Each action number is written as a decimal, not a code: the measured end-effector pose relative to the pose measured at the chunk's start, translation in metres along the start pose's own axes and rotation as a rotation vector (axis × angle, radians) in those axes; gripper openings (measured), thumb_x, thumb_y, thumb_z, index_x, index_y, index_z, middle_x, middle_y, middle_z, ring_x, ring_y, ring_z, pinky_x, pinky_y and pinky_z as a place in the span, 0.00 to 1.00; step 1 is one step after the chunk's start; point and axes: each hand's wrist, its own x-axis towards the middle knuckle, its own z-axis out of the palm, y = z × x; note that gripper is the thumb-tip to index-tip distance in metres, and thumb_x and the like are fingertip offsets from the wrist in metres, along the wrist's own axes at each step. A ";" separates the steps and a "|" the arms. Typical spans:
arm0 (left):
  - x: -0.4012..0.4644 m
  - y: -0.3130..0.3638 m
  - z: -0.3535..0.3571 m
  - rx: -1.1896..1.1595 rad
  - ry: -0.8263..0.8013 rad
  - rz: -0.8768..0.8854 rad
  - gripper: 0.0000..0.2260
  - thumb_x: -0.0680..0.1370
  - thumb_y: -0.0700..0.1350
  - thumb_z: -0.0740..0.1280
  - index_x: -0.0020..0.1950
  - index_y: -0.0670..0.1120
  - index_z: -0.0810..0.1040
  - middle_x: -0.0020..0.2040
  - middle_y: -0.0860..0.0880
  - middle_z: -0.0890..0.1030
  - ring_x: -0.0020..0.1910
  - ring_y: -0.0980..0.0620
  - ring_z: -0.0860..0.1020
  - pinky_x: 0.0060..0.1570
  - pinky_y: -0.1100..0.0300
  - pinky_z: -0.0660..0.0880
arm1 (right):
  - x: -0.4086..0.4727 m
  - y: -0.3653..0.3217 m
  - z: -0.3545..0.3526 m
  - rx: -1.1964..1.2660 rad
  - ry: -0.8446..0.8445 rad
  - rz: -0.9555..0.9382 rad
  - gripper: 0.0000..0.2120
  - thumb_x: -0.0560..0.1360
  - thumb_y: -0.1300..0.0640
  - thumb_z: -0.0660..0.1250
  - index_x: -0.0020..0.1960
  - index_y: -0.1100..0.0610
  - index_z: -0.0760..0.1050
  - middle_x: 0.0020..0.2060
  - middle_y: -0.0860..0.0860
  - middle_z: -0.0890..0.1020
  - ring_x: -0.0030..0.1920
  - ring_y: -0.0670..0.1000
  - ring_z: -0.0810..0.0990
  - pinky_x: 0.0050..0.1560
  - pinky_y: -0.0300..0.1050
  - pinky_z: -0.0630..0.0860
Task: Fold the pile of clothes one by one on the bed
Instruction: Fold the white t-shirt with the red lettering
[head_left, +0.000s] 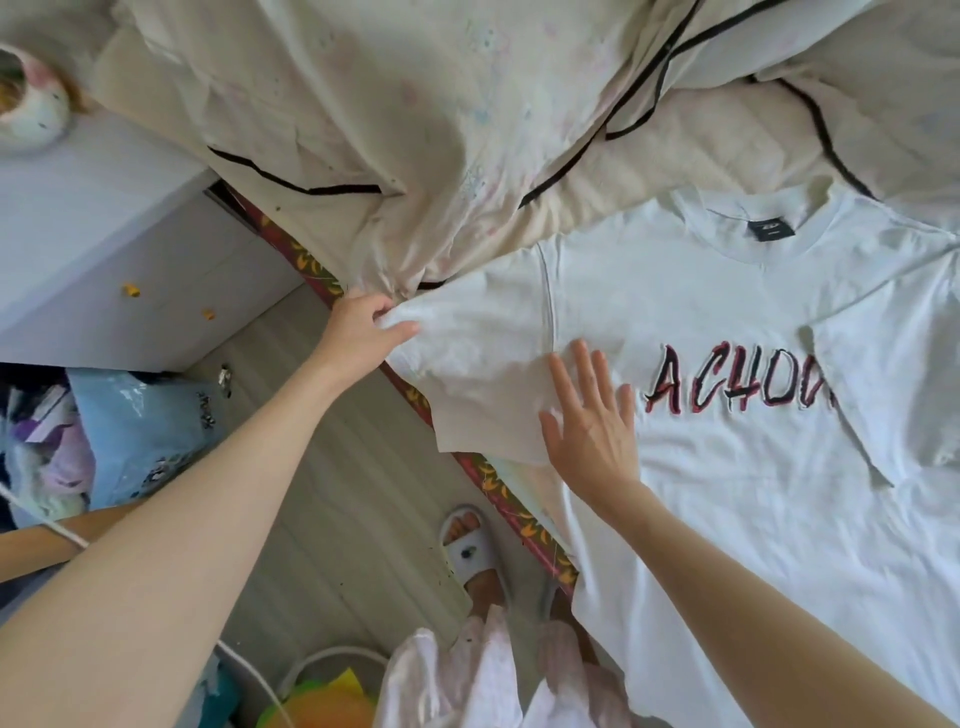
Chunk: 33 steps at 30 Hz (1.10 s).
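While lying face up on the bed (597, 171), the white T-shirt (727, 467) shows red-and-black lettering, its collar at the far side. Left hand (363, 332) pinches the tip of the left sleeve (478, 384) at the bed's edge. Right hand (592, 421), fingers spread, presses flat beside the sleeve seam. Cream bedding (415, 130) with black piping lies bunched beyond.
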 end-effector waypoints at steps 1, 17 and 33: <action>-0.005 0.000 -0.004 -0.049 0.002 -0.005 0.11 0.76 0.51 0.68 0.50 0.45 0.77 0.52 0.51 0.72 0.49 0.55 0.72 0.43 0.67 0.65 | 0.000 0.003 0.000 0.009 0.018 0.021 0.30 0.81 0.47 0.53 0.78 0.49 0.43 0.77 0.50 0.41 0.77 0.52 0.38 0.73 0.61 0.42; -0.062 0.216 0.091 -0.432 -0.302 0.195 0.10 0.79 0.43 0.65 0.60 0.45 0.74 0.50 0.47 0.81 0.42 0.55 0.81 0.43 0.63 0.78 | -0.073 0.095 -0.020 0.461 0.087 0.322 0.27 0.81 0.55 0.59 0.77 0.54 0.53 0.77 0.54 0.50 0.77 0.54 0.49 0.73 0.54 0.58; -0.126 0.107 0.212 0.781 -0.030 0.368 0.29 0.77 0.52 0.66 0.74 0.50 0.58 0.72 0.44 0.60 0.70 0.44 0.61 0.63 0.51 0.63 | -0.100 0.164 0.020 0.016 -0.177 0.191 0.30 0.81 0.45 0.51 0.77 0.50 0.42 0.77 0.52 0.43 0.77 0.55 0.42 0.71 0.63 0.50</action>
